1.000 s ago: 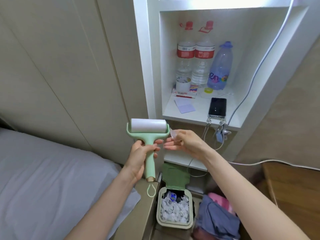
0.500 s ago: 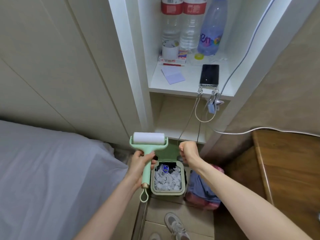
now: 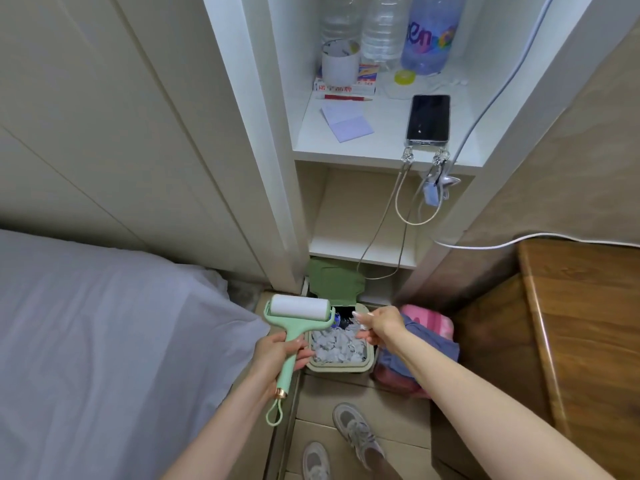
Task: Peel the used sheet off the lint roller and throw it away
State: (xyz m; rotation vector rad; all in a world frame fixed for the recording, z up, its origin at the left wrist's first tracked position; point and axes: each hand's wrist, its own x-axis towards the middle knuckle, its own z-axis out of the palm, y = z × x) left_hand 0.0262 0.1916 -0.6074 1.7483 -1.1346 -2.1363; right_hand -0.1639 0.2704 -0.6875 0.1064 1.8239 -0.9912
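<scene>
My left hand [image 3: 277,353] grips the handle of a mint-green lint roller [image 3: 298,308], held upright, its white roll just left of the bin. On the floor stands a small pale-green bin [image 3: 341,367] with its dark green lid [image 3: 334,282] swung back. It is full of crumpled whitish sheets [image 3: 337,346]. My right hand [image 3: 379,325] hovers over the bin's right rim with its fingers spread toward the opening. I see no sheet in that hand; the peeled sheet cannot be told apart from the others in the bin.
A bed with a pale sheet [image 3: 104,341] fills the left. Behind the bin stands a white shelf unit holding a phone [image 3: 428,117], bottles and hanging cables. Pink and blue cloth [image 3: 429,341] lies right of the bin, beside wooden furniture [image 3: 588,323]. My shoes [image 3: 353,431] are below.
My right hand carried the peeled sheet from beside the roller down to the bin as a fist, and its fingers are now spread. My view tilted down; the roller came lower with it.
</scene>
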